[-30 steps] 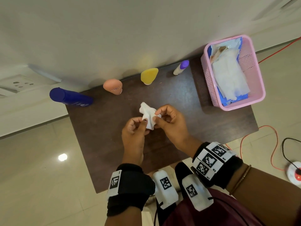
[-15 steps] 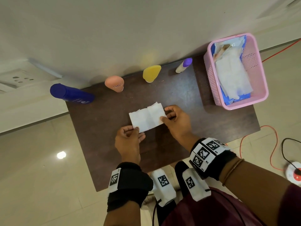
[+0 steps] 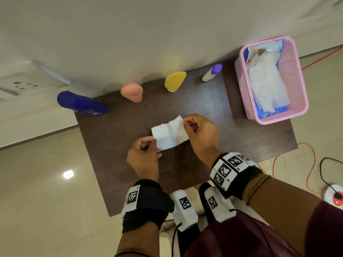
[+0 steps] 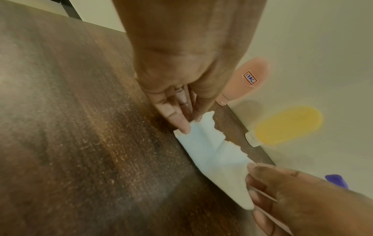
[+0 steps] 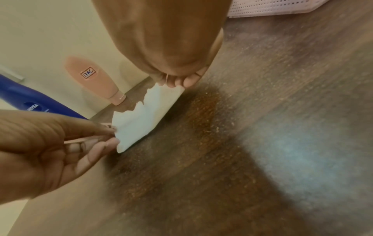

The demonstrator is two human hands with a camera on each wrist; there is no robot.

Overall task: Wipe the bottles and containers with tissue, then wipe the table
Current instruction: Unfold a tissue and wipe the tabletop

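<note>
A white tissue (image 3: 169,133) is stretched flat just above the middle of the dark wooden table (image 3: 115,145). My left hand (image 3: 146,151) pinches its near left corner, and my right hand (image 3: 196,130) pinches its far right corner. The left wrist view shows the tissue (image 4: 216,153) with a torn far edge, my left hand (image 4: 187,124) at one end. In the right wrist view my right hand (image 5: 173,83) pinches the tissue (image 5: 145,115). Along the wall stand a blue bottle (image 3: 81,103), a peach tube (image 3: 132,92), a yellow tube (image 3: 174,81) and a small purple-capped bottle (image 3: 211,72).
A pink plastic basket (image 3: 300,89) holding tissue sheets and a blue packet sits on the table's right end. The table backs against a white wall. Orange and black cables run over the tiled floor at the right.
The tissue was crumpled between both hands a second ago; my hands have drawn apart and opened it into a flat sheet, the right hand now pinching its far corner.
</note>
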